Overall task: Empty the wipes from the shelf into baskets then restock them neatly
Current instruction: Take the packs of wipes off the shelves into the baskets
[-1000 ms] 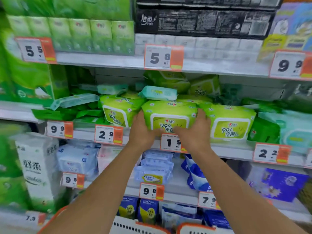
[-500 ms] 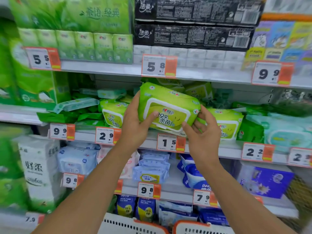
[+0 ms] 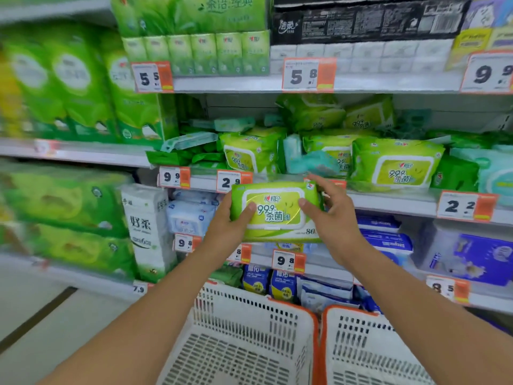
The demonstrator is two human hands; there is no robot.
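The pack [image 3: 274,211] is off the shelf [image 3: 388,197], held above the baskets [image 3: 249,329], left hand [image 3: 226,223] and right hand [image 3: 331,215] gripping its short ends. It looks soft, glossy and probably slippery; its stiffer lid suits the thumbs.
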